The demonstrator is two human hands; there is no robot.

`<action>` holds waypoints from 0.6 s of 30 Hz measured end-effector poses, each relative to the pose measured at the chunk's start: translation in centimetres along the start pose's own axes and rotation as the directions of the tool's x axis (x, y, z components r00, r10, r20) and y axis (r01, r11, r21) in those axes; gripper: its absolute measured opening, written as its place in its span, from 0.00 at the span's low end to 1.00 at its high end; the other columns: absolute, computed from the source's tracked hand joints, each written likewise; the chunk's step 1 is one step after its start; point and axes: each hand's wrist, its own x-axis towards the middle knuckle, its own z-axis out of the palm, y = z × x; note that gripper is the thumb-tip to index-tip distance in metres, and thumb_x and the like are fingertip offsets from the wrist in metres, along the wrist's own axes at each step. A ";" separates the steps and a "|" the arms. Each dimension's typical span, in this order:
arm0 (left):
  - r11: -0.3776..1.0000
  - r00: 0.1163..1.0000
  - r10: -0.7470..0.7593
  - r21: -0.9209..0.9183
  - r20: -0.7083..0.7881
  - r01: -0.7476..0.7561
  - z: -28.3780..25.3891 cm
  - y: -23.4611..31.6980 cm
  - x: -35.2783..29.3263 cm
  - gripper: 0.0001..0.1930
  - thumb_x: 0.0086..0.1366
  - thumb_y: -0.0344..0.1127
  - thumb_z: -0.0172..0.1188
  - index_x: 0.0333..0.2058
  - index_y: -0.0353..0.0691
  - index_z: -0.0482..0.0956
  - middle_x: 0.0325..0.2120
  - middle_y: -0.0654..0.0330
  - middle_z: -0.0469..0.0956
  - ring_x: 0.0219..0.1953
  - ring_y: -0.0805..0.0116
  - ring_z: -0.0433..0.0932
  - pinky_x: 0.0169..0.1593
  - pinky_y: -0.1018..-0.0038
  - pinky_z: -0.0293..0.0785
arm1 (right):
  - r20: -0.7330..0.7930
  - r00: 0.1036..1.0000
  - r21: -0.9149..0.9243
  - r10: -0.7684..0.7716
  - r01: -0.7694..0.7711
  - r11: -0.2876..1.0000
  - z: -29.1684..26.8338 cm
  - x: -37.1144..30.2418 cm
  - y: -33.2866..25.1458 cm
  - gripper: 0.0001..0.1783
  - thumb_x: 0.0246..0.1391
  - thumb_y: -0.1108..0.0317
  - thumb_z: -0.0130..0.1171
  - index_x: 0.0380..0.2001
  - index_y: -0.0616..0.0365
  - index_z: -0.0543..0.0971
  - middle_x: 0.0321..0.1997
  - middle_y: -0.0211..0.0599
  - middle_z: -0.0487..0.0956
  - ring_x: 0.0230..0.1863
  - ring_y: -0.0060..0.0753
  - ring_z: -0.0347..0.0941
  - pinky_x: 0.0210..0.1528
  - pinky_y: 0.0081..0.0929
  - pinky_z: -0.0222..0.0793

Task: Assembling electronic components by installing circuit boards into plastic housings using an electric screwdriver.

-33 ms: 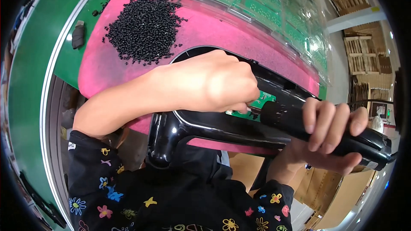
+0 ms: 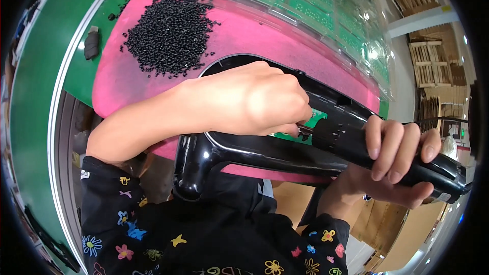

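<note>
My right hand (image 2: 400, 160) is wrapped round a black electric screwdriver (image 2: 351, 140), its nose pointing left and its thin bit beside my left fingertips. My left hand (image 2: 260, 102) is closed with its back up, the thumb and fingers pinched at the bit. Small dark pieces show there, too small to name, and what the fingers hold is mostly hidden. Under both hands lies a glossy black plastic housing (image 2: 265, 155), round at the left with a long arm to the right. Part of a green circuit board (image 2: 317, 118) shows inside it.
A heap of small black screws (image 2: 170, 35) lies on the pink mat (image 2: 244, 35). Clear plastic trays with green circuit boards (image 2: 305, 5) stand along the far side. A dark wrapped object (image 2: 91, 44) rests on the green table (image 2: 76, 79). Cardboard (image 2: 407, 234) is at the lower right.
The screwdriver and my right hand have shifted slightly right. My left fingertips have moved a little right too, and small dark pieces now show more clearly beside the bit.
</note>
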 end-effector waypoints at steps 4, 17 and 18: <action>0.984 0.984 0.124 -0.109 -0.125 -0.138 0.5 -0.1 0.6 0.09 0.56 0.36 0.64 0.30 0.38 0.76 0.24 0.58 0.75 0.26 0.55 0.76 0.27 0.63 0.71 | 0.027 0.999 0.034 -0.045 0.044 0.998 -0.7 0.1 -1.0 0.19 0.51 0.59 0.66 0.39 0.51 0.68 0.19 0.22 0.70 0.18 0.16 0.65 0.35 0.21 0.62; 0.973 0.992 0.047 -0.219 -0.115 -0.072 0.5 0.5 1.1 0.15 0.48 0.39 0.71 0.30 0.35 0.78 0.27 0.59 0.79 0.29 0.59 0.78 0.33 0.70 0.75 | 0.148 0.984 0.045 -0.102 0.096 0.994 -1.9 0.5 -1.5 0.22 0.51 0.57 0.66 0.42 0.53 0.67 0.20 0.23 0.72 0.17 0.17 0.69 0.27 0.21 0.67; 0.977 0.979 0.040 -0.200 -0.198 -0.081 0.4 0.7 1.2 0.20 0.46 0.41 0.72 0.33 0.35 0.78 0.30 0.58 0.79 0.33 0.58 0.78 0.37 0.68 0.74 | 0.093 0.994 0.008 -0.055 0.054 0.998 -1.7 0.4 -1.8 0.23 0.52 0.55 0.64 0.42 0.53 0.67 0.20 0.23 0.72 0.16 0.17 0.69 0.25 0.20 0.67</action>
